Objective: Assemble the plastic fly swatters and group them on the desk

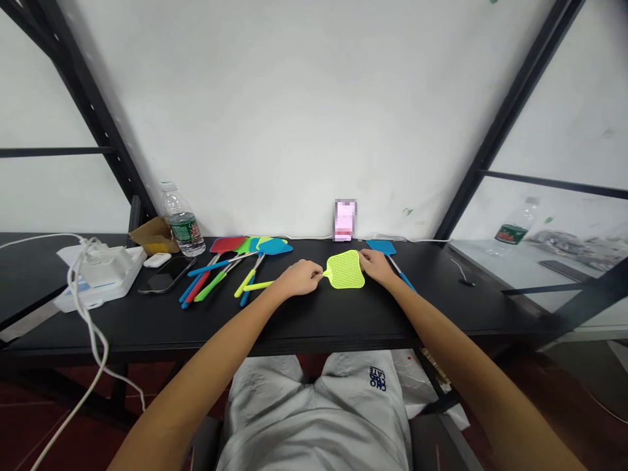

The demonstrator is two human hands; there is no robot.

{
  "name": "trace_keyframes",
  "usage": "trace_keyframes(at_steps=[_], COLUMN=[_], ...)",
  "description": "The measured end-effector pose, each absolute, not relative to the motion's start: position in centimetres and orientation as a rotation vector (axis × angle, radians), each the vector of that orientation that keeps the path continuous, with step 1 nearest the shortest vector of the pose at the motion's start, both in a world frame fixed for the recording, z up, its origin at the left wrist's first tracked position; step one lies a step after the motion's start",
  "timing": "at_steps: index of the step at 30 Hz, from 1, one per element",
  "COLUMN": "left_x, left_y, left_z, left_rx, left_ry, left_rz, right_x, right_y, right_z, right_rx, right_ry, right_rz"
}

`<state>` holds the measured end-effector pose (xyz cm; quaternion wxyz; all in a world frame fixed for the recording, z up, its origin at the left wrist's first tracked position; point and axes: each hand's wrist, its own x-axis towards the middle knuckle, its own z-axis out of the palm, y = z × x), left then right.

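Note:
A yellow-green fly swatter [345,270] with a perforated head lies sideways between my hands, just above or on the black table. My left hand [301,278] is closed around its shaft near the neck, and the yellow handle sticks out to the left behind the wrist. With bent fingers, my right hand [375,265] grips the right edge of the head. Behind and beyond that hand rests a blue fly swatter [381,247], its handle partly hidden by my forearm. To the left lies a pile of fly swatters [228,244] in red, green, blue and yellow, handles toward me.
On the left stand a water bottle [183,222], an open cardboard box [154,237], a dark phone [167,275], a white case [157,260] and a power strip [105,278] with white cables. A lit phone [345,220] leans against the wall. A short cable [466,281] lies right.

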<state>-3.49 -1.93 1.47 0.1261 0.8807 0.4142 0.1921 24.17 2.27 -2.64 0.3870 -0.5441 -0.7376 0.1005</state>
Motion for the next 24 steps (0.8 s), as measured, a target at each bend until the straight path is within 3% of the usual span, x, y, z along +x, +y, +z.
trace_keyframes(at_steps=[5, 11, 24], left_x=[-3.6, -3.5, -3.4], left_y=[-1.4, -1.1, -1.2], left_z=[0.9, 0.4, 0.6], left_rx=[2.593, 2.594, 2.572], left_ry=[1.296, 1.328, 1.352], left_rz=[0.572, 0.635, 0.657], right_x=[23.5, 22.5, 22.7], right_y=[1.6, 1.0, 1.3], right_z=[-2.4, -2.1, -2.4], right_rx=[-1.334, -1.302, -1.328], right_ry=[-1.767, -1.970, -1.961], right_rz=[0.607, 0.330, 0.321])
